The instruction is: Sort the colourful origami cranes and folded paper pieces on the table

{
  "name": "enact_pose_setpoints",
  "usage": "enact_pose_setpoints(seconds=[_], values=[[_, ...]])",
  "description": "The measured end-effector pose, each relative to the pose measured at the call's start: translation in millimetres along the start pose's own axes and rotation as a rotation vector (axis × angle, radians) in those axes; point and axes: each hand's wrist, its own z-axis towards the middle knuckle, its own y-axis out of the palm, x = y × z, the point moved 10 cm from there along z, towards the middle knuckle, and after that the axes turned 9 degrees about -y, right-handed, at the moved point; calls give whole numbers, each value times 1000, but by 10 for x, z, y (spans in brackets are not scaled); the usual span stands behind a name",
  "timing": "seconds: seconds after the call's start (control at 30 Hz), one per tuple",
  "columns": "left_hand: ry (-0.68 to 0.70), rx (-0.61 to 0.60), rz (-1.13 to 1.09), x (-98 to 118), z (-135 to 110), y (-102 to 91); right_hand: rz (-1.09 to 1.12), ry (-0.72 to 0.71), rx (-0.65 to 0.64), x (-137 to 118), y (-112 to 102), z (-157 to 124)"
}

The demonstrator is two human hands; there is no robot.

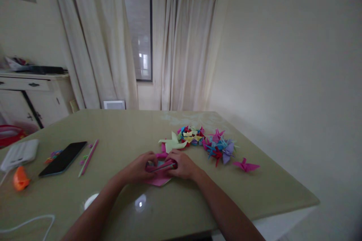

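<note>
Two hands meet at the middle of the tabletop (254,192), and I see both working the same pink paper (160,180). My left hand (140,165) curls over its left end and my right hand (183,165) over its right end. Each grip is pressed together, pinching a raised fold of that sheet, while a flat corner pokes out toward me beneath the knuckles. The fold's long axis runs from left to right between the two hands, tipped up a little at the right. Neither hand is nearer than the other, since both touch it. Just beyond the fingers lies a pale green paper (172,144), and farther back and to the right sit a heap of folded paper shapes (217,145) and a lone pink crane (246,165). Well apart on the left I make out a dark phone (63,158) and a thin pink stick (89,157).
</note>
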Motion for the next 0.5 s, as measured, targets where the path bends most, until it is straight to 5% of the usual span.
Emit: enact_pose_setpoints(seconds=[0.2, 0.37, 0.5], values=[[100, 2, -123, 144, -29, 2, 81, 27, -5, 6, 37, -15], [22, 24, -294, 94, 4, 15, 162, 61, 44, 51, 38, -14], [-1, 76, -150, 1, 40, -7, 31, 88, -23, 110, 95, -4]])
